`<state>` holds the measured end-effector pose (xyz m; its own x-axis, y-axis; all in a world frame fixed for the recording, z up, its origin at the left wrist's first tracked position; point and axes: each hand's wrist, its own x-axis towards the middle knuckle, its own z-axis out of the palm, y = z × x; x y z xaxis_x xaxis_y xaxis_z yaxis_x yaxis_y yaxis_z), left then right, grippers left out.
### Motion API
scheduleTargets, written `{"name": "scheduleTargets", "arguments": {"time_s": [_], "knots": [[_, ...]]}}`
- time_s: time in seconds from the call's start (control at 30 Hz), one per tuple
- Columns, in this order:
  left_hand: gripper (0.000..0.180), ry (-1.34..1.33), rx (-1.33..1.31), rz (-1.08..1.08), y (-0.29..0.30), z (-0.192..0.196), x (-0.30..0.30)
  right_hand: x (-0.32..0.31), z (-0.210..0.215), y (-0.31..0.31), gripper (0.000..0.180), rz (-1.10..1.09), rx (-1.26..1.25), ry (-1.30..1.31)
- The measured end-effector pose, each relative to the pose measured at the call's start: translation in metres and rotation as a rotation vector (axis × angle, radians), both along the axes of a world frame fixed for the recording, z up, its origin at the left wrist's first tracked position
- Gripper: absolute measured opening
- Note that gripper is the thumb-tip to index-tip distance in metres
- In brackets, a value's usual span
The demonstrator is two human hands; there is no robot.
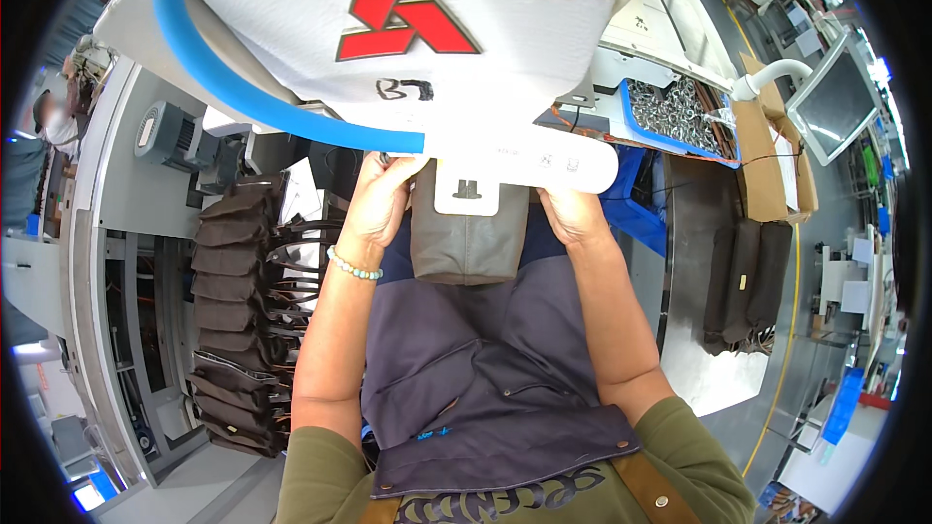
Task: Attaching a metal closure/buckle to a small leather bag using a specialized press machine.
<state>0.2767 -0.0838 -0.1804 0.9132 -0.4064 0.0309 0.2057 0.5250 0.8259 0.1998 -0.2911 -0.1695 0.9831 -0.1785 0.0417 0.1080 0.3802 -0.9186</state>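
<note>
A grey-brown leather pouch [470, 245] is held up under the white machine head [408, 29], gripped on its left edge by the left hand [379, 199] and on its right edge by the right hand [575, 213], fingers curled shut on it. More dark pouches [231, 315] are stacked on a rack at the left, and a few finished ones [746, 283] are laid near the tabletop's right edge.

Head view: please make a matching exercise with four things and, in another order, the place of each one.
Things:
1. grey-brown leather piece
2. bead bracelet
3. tray of metal rings
4. stack of dark leather pieces

Places:
A. on the left wrist
B. upper right, on the bench
C. between both hands, under the white machine
D. on a rack at the person's left

Pairs: 1-C, 2-A, 3-B, 4-D
</note>
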Motion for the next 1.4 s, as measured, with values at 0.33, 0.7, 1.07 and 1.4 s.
{"name": "scheduleTargets", "arguments": {"time_s": [0.33,0.7,1.07,1.4], "knots": [[0.012,0.003,0.031,0.002,0.0,0.005,0.003,0.003,-0.013,0.001,0.025,0.019,0.154,-0.052],[0.004,-0.062,0.321,0.042,0.008,0.005,0.005,0.003,-0.009,-0.002,0.014,0.051,-0.024,-0.138],[0.016,-0.098,0.312,-0.005,0.019,-0.003,0.014,0.0,0.005,0.008,0.008,-0.01,-0.095,-0.147],[0.03,-0.086,0.273,0.039,0.016,0.005,0.007,0.001,-0.003,0.007,0.008,0.018,0.005,-0.112]]}}
